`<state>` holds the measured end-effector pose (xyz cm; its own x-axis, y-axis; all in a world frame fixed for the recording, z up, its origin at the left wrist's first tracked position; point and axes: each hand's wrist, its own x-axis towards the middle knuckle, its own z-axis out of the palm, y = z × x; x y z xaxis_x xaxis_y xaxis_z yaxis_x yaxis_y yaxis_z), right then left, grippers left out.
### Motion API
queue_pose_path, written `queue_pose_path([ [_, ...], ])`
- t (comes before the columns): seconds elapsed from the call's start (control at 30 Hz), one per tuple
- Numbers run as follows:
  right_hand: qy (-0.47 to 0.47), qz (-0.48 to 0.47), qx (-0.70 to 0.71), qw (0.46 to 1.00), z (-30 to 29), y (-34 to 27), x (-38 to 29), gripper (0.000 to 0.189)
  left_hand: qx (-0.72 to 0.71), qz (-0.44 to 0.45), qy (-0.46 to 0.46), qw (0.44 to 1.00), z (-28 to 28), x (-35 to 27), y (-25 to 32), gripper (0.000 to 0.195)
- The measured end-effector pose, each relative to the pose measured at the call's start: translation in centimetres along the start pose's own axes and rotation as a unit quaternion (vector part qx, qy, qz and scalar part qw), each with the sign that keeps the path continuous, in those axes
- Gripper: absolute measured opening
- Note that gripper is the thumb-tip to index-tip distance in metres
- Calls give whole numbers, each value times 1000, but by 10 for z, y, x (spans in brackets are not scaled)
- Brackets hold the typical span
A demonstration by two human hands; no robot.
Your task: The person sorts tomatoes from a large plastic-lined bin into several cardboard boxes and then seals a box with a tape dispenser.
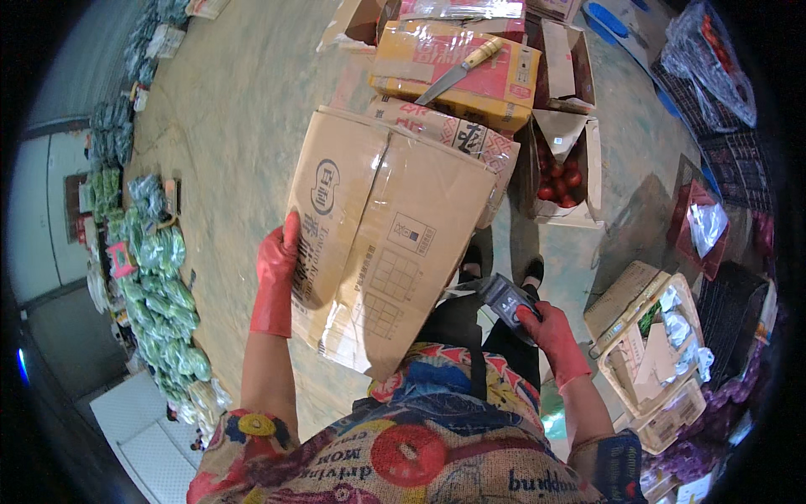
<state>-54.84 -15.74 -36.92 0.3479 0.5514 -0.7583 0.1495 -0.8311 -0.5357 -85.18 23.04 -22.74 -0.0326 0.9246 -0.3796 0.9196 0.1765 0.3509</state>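
My left hand (277,258), in a red rubber glove, grips the left edge of a large tan cardboard carton (378,233) that bears printing. The carton is tilted in front of me, with clear tape along its middle seam. In my right hand (557,337), also gloved in red, is a dark handheld tool that looks like a tape dispenser (504,302). A clear strip shows between it and the carton's lower right edge. Beyond the carton, a knife (459,72) with a wooden handle lies on a yellow and red box (441,50). Another printed box (504,154) is partly hidden behind the carton.
An open carton of tomatoes (560,176) stands at right, another open carton (567,63) beyond it. Further right are a red crate (683,220), a pale basket (689,372) and black crates (733,164). Bagged green vegetables (160,309) line the left side.
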Motion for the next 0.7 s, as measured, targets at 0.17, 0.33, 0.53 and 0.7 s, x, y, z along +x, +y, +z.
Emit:
queue_pose_path([
  [0.17, 6, -3, -24, 1000, -9, 8, -9, 57, -83, -29, 10, 996, 6, -10, -6, 79],
  [0.33, -6, -1, -31, 1000, -24, 11, -10, 54, -83, -17, 55, 995, 13, -32, -15, 78],
  [0.53, -28, -48, -67, 996, -44, -5, -13, 51, -85, -10, 75, 993, 16, -57, -6, 68],
  [0.7, -10, -27, -45, 999, -48, 31, -13, 53, -72, 31, 58, 995, 25, -62, 21, 64],
])
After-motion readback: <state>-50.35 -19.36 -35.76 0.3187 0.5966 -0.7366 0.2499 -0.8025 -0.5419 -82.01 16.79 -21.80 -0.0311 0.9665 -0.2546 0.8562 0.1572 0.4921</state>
